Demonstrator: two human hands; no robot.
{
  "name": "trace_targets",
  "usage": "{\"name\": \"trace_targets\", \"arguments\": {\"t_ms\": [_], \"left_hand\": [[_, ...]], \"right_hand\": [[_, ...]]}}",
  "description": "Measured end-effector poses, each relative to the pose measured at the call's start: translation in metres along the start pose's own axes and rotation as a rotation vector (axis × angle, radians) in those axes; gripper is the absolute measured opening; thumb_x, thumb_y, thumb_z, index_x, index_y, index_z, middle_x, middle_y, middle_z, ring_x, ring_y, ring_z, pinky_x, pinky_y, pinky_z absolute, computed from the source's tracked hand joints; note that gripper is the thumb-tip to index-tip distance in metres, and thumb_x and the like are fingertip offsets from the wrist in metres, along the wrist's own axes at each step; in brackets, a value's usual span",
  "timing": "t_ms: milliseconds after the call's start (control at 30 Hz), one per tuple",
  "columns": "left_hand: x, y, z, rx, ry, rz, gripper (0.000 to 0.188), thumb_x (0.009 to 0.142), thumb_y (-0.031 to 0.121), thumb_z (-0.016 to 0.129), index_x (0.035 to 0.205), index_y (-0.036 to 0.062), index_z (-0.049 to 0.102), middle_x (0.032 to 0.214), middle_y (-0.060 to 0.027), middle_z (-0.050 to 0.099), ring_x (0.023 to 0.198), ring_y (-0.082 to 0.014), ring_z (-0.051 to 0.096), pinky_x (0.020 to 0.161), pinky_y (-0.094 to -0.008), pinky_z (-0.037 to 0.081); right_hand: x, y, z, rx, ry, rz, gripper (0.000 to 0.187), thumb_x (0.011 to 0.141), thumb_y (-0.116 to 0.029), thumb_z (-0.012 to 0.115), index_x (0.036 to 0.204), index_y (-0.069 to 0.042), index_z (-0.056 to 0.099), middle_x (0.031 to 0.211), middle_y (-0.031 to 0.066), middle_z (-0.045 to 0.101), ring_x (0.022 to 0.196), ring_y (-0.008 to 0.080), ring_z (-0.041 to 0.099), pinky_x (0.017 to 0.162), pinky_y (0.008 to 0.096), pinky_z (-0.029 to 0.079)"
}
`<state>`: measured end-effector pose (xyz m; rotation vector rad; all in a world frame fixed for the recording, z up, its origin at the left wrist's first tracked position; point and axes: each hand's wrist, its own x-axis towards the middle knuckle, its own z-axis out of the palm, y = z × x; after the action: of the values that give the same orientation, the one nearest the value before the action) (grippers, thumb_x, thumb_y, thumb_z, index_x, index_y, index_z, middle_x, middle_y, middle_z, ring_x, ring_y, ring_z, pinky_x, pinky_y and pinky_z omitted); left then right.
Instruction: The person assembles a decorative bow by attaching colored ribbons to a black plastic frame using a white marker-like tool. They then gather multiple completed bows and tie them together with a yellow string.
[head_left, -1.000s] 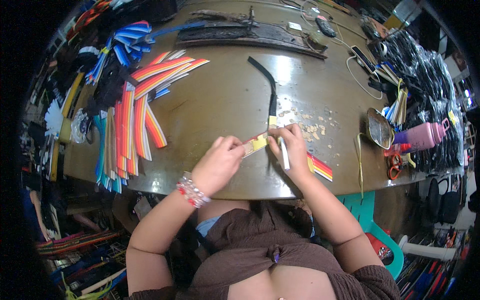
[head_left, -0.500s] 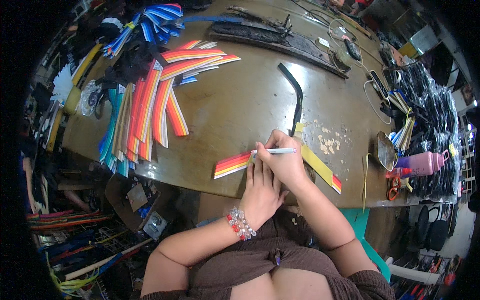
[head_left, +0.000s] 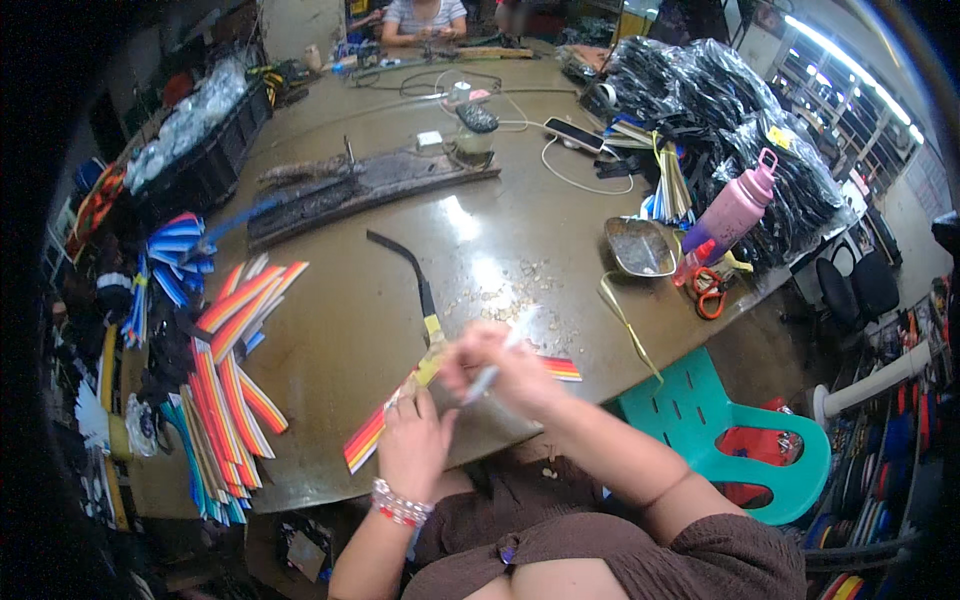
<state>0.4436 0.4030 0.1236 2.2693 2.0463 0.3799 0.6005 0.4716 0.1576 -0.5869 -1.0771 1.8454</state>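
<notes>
Through light pressure, the flat red-yellow-white striped strip (head_left: 371, 432) could have been let slip across the glossy brown table (head_left: 320, 360). Its inner end was covered by the bent fingers of the left hand (head_left: 415, 440), pinch untellable; a slim white pen (head_left: 482, 384) was enclosed by the right hand's (head_left: 497, 370) curled, blurred fingers.

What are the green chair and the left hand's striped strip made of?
The green chair looks like smooth moulded plastic: evenly coloured and slotted. The striped strip may be matte foam, rubber or fabric; its flat, glare-free bands leave that open.
</notes>
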Motion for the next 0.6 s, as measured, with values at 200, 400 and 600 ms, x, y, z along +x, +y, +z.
{"name": "trace_targets", "arguments": {"t_ms": [200,400,600], "left_hand": [[0.045,-0.028,-0.018,-0.048,-0.093,0.005,0.034,0.078,0.037,0.069,0.097,0.0085,0.066,0.095,-0.0143,0.060,0.090,-0.0305,0.061,0.075,-0.0398,0.052],[0.048,-0.028,-0.002,-0.213,0.143,0.045,0.028,0.075,0.025,0.073,0.090,0.0028,0.063,0.098,-0.0125,0.057,0.096,-0.0305,0.056,0.084,-0.0382,0.048],[0.050,-0.021,-0.013,-0.440,0.136,-0.023,0.021,0.081,0.016,0.069,0.090,-0.0005,0.059,0.084,-0.0124,0.064,0.078,-0.0248,0.063,0.074,-0.0337,0.051]], "right_hand": [[-0.026,-0.117,-0.129,-1.304,0.736,-0.216,0.046,0.080,-0.018,0.067,0.122,-0.003,0.053,0.104,0.0183,0.061,0.094,0.0287,0.061,0.084,0.0395,0.047],[-0.027,-0.123,-0.262,-1.936,0.894,-0.057,0.017,0.077,0.001,0.053,0.088,0.006,0.064,0.093,0.0274,0.058,0.088,0.0428,0.059,0.079,0.0489,0.048],[-0.031,-0.118,-0.240,-1.956,1.068,-0.068,0.033,0.076,-0.004,0.064,0.108,0.003,0.060,0.119,0.0239,0.050,0.107,0.0395,0.053,0.089,0.0460,0.045]]}}
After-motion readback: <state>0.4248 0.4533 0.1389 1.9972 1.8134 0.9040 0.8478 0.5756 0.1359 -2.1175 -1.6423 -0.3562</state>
